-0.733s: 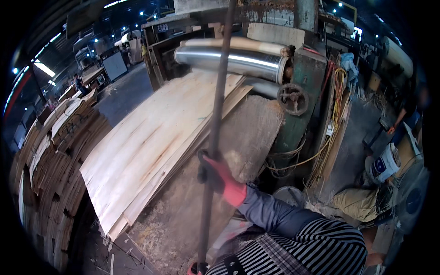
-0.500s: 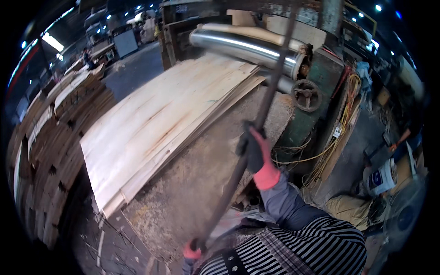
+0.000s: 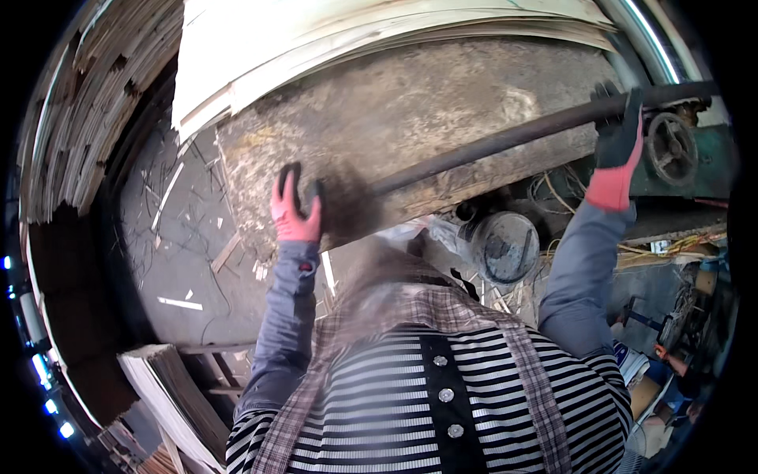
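My left hand [image 3: 298,209], in a pink and black glove, is held over the near left part of the worn board table [image 3: 442,103]. Its fingers are spread, with nothing in them. A long dark metal pole [image 3: 497,142] runs slantwise over the table, its near end blurred just right of that hand. At the far right my right hand [image 3: 618,146], gloved alike, rests against the pole, fingers stretched out across it rather than wrapped round. Pale veneer sheets [image 3: 379,28] lie stacked along the table's far side.
A handwheel [image 3: 671,148] stands beside my right hand, near a shiny roller [image 3: 654,39]. Below the table edge is a round bucket [image 3: 505,247]. Yellow cables [image 3: 671,251] trail at right. Veneer piles [image 3: 103,103] rise at left; scraps [image 3: 180,303] litter the floor.
My view has swung downward. The pole has gone from steeply upright to a low slant. My left hand has come off its lower end, and my right hand has loosened from its grip.
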A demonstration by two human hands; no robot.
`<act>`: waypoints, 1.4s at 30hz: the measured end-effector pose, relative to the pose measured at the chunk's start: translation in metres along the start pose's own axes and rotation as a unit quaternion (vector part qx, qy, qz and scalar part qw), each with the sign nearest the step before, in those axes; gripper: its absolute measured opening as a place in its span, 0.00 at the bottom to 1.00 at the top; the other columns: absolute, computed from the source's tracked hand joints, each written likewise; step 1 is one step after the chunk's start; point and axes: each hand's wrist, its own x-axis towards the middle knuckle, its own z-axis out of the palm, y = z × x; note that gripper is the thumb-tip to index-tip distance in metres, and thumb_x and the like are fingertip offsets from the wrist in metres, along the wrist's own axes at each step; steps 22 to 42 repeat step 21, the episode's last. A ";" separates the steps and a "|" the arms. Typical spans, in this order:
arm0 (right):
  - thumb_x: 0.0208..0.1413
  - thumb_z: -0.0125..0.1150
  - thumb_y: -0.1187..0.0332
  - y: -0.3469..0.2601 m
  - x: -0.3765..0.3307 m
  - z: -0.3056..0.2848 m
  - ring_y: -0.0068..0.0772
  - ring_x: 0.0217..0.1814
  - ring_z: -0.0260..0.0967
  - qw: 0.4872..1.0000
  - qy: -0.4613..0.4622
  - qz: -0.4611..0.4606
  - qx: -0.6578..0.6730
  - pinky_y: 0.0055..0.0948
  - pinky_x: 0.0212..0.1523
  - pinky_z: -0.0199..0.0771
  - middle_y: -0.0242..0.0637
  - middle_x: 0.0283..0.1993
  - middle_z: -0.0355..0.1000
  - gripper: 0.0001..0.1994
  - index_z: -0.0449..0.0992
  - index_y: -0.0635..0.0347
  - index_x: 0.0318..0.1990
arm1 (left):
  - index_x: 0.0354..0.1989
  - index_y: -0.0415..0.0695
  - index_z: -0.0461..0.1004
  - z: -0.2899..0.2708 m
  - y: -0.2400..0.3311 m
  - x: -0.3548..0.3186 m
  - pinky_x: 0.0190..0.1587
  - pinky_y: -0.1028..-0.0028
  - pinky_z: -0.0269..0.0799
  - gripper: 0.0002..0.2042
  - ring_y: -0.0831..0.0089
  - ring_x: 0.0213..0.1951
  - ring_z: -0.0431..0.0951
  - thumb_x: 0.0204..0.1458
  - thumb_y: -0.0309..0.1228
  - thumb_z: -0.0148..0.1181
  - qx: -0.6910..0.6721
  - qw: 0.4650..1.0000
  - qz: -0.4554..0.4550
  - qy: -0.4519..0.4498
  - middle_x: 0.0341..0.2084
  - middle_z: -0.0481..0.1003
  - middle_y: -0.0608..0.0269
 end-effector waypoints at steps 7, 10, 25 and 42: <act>0.46 0.57 0.65 0.080 -0.130 0.016 0.42 0.60 0.47 0.799 0.178 -0.322 -0.476 0.36 0.58 0.46 0.51 0.59 0.45 0.37 0.41 0.65 0.59 | 0.52 0.37 0.57 -0.085 -0.103 -0.066 0.55 0.65 0.53 0.26 0.57 0.52 0.59 0.40 0.25 0.55 0.066 0.980 -0.168 0.077 0.49 0.58 0.47; 0.46 0.54 0.64 0.076 -0.221 0.139 0.45 0.65 0.33 0.822 -0.140 -0.199 -0.515 0.41 0.61 0.31 0.51 0.62 0.38 0.37 0.38 0.64 0.60 | 0.52 0.36 0.56 -0.107 -0.128 -0.056 0.52 0.68 0.58 0.25 0.61 0.49 0.64 0.44 0.24 0.52 -0.100 0.978 -0.160 0.085 0.50 0.58 0.48; 0.51 0.51 0.58 0.267 -0.240 0.382 0.24 0.48 0.62 0.935 -0.026 0.337 0.109 0.24 0.39 0.66 0.36 0.49 0.61 0.23 0.58 0.56 0.53 | 0.48 0.33 0.61 -0.304 -0.301 -0.037 0.49 0.71 0.61 0.18 0.64 0.47 0.67 0.48 0.26 0.49 -0.190 0.952 -0.234 -0.059 0.50 0.60 0.49; 0.51 0.51 0.58 0.267 -0.240 0.382 0.24 0.48 0.62 0.935 -0.026 0.337 0.109 0.24 0.39 0.66 0.36 0.49 0.61 0.23 0.58 0.56 0.53 | 0.48 0.33 0.61 -0.304 -0.301 -0.037 0.49 0.71 0.61 0.18 0.64 0.47 0.67 0.48 0.26 0.49 -0.190 0.952 -0.234 -0.059 0.50 0.60 0.49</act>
